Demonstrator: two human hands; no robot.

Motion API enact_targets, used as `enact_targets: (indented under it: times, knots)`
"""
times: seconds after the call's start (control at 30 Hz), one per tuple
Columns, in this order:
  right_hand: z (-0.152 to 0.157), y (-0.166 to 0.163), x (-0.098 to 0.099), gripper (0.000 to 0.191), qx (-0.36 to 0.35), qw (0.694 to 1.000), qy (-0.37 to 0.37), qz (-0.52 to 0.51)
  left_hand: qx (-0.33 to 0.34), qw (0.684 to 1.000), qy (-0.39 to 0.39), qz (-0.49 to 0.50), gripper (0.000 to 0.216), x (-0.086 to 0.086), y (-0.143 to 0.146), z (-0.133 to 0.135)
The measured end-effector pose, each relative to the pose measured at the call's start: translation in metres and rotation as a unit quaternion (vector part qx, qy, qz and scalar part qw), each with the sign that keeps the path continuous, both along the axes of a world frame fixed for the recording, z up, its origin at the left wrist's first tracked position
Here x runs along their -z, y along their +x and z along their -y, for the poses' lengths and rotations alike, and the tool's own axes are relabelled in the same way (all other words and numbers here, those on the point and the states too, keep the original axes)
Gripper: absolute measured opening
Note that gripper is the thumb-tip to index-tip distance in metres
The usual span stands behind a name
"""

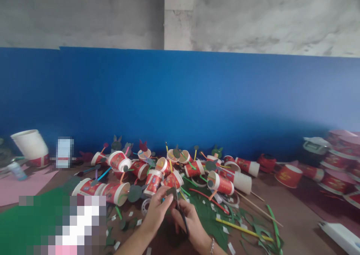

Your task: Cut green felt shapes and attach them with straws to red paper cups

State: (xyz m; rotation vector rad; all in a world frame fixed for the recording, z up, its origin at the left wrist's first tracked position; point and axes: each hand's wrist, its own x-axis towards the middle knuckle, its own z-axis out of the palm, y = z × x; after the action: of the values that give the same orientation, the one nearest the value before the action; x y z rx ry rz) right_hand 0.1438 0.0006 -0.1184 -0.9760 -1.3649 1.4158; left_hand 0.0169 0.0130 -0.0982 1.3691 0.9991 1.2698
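My left hand (pixel 158 209) pinches a small dark green paper piece (pixel 170 192) between thumb and fingers. My right hand (pixel 188 221) is closed round black-handled scissors (pixel 180 206), whose blades point up into that piece. Both hands hover low over the brown table (pixel 292 213), just in front of a heap of red and white paper cups (pixel 157 172) with coloured sticks and green cut-outs stuck on them.
Green paper scraps (pixel 253 225), thin sticks and white snippets lie to the right of my hands. A green sheet (pixel 17 221) and a pink sheet (pixel 19 183) lie at left, near a white tub (pixel 29 144). Stacked red bowls (pixel 337 168) stand at far right. A blue wall panel (pixel 180 97) runs behind.
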Motion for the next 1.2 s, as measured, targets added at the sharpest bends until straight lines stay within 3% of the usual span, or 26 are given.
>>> enact_targets:
  times: [0.4, 0.67, 0.9, 1.2]
  knots:
    - [-0.0009, -0.0001, 0.0004, 0.042, 0.004, 1.0, -0.014, 0.003, -0.076, 0.997, -0.006, -0.03, 0.028, -0.0044, 0.0007, 0.0005]
    - [-0.0002, 0.0022, 0.0007, 0.043, -0.005, 1.0, -0.012, 0.014, -0.027, 0.999, 0.035, -0.025, 0.023, 0.0039, -0.0048, -0.0056]
    - [-0.004, 0.0022, 0.0067, 0.039, -0.007, 1.0, -0.012, 0.015, -0.041, 0.999, 0.017, -0.031, 0.025, 0.0005, -0.005, -0.0049]
    - [-0.0022, 0.0012, -0.0006, 0.04, -0.004, 1.0, -0.014, 0.013, -0.062, 0.998, -0.003, -0.024, 0.03, -0.0017, 0.0019, 0.0007]
